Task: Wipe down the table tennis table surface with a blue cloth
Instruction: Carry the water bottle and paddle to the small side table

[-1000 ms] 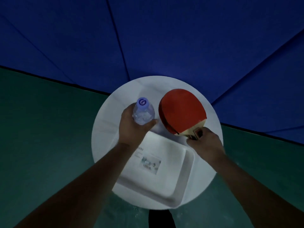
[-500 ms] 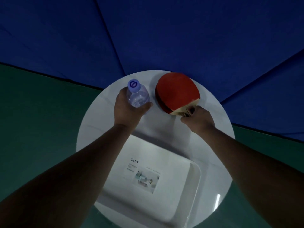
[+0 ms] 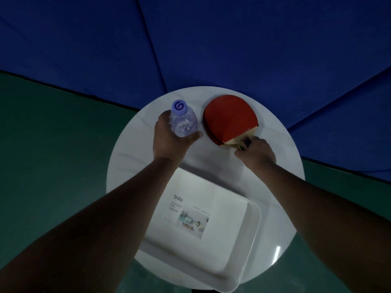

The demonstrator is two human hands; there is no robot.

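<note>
Tray [image 3: 243,261]: white, rectangular, lying on the near half of the round table, its near corner reaching the table's edge. A label printed "bdo" with a small photo sits on its floor.
Table [image 3: 131,166]: small, round, white top, seen from above, with green floor around it.
Left hand [image 3: 169,142]: fingers and thumb curled round the bottle, clamped on its near side.
Bottle [image 3: 184,121]: clear plastic with a purple cap, upright on the far left part of the table, just beside the bat.
Right hand [image 3: 257,154]: fingers closed on the bat's handle, at the far right part of the table.
Bat [image 3: 230,119]: red rubber face up, blade over the far part of the table and its wooden neck toward the right hand. Whether it rests on the top or is held just above it, I cannot tell.
Backdrop [image 3: 211,39]: blue panels beyond the table, meeting the green floor.
Blue cloth: not in view.
</note>
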